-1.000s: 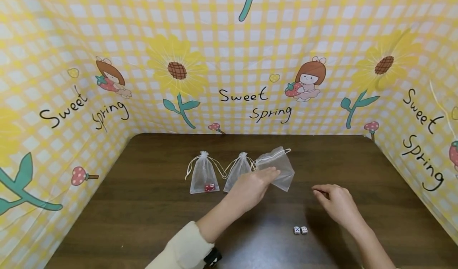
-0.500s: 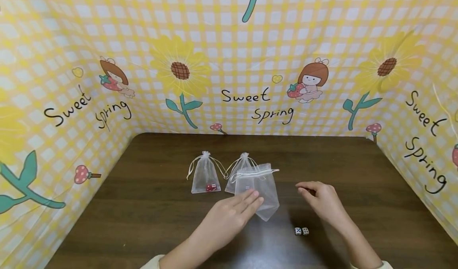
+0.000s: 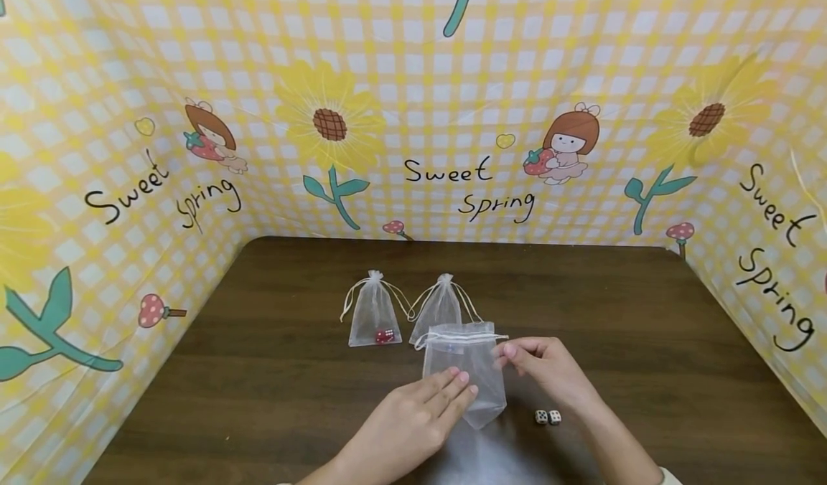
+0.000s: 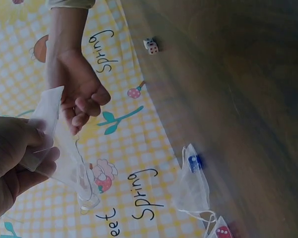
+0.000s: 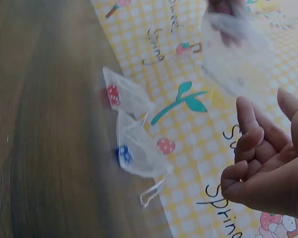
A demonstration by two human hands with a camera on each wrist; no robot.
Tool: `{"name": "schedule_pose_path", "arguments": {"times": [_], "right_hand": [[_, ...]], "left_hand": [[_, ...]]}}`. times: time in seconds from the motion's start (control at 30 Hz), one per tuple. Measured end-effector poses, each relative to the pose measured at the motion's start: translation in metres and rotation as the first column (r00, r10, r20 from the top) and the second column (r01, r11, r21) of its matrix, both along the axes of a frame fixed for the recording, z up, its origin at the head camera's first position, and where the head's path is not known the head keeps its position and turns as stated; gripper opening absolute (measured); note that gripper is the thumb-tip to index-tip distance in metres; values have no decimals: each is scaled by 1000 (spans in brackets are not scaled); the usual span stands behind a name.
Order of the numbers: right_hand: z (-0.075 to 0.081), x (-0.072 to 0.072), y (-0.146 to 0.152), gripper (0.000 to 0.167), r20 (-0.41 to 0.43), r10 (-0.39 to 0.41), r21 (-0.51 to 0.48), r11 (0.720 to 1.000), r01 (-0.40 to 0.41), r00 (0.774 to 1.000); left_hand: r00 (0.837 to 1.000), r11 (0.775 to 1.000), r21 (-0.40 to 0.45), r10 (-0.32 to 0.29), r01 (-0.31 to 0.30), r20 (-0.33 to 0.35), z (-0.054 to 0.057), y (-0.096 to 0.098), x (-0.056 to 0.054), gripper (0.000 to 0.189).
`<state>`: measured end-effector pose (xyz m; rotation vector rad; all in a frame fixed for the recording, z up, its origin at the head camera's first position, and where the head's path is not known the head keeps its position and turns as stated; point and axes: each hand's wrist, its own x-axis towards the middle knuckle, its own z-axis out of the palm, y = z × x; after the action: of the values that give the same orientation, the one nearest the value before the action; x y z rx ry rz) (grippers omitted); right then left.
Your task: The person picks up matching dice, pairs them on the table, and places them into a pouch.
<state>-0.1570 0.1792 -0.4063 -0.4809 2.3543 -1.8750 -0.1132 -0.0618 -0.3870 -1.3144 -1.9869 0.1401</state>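
Note:
My left hand (image 3: 410, 413) pinches a sheer white organza drawstring bag (image 3: 484, 381) between thumb and fingers, as the left wrist view shows. Its mouth faces away from me, with a white drawstring (image 3: 474, 337) across the upper part. At the bag's right edge is my right hand (image 3: 557, 376), thumb and index finger apart and the other fingers curled in. Two white dice (image 3: 548, 417) lie side by side on the table below the right hand. No dice show inside the held bag.
Two cinched organza bags stand farther back: the left bag (image 3: 370, 313) holds red dice (image 3: 385, 336), while the other bag (image 3: 434, 316) holds blue dice (image 4: 194, 162) and is partly hidden by the held one. A yellow checked cloth (image 3: 362, 205) walls the dark wooden table (image 3: 258, 399).
My left hand has brought the bag nearer to me, from beside the cinched bags to in front of one. My right hand has moved left to the bag's edge.

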Motion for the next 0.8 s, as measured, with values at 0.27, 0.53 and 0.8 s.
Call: {"name": "schedule_pose_path", "arguments": {"times": [0.27, 0.53, 0.8], "right_hand": [[4, 3, -9, 23, 111, -95, -12, 995, 97, 989], [8, 4, -9, 21, 131, -134, -42, 989, 141, 982], [19, 14, -5, 6, -228, -304, 75, 942, 328, 925]], "left_hand": [[1000, 1000, -24, -14, 14, 6, -3, 7, 4, 51], [1000, 999, -32, -10, 10, -15, -6, 12, 4, 49], [997, 997, 53, -65, 63, 30, -11, 9, 1, 34]]}}
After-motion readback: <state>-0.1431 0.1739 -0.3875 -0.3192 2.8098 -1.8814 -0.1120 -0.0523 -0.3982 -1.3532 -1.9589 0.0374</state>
